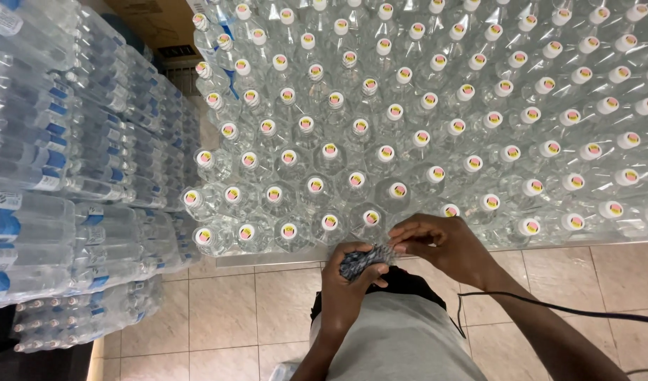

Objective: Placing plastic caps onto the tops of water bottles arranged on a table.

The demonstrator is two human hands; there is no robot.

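My left hand (pixel 345 286) is closed around a small bundle of dark blue-and-white labels or bands (pixel 362 259), held just below the nearest row of bottles. My right hand (pixel 437 243) pinches the top right end of that bundle with its fingertips. Both hands hover at the front edge of a big block of clear plastic bottles (pixel 422 120) with white caps carrying pink-and-yellow seals, seen from above. The nearest capped bottle (pixel 370 219) is directly above the bundle.
Shrink-wrapped packs of bottles with blue labels (pixel 63 162) are stacked high on the left. A cardboard box (pixel 154 28) sits behind them. Beige floor tiles (pixel 225 310) lie below. A black cable (pixel 549 307) runs across my right forearm.
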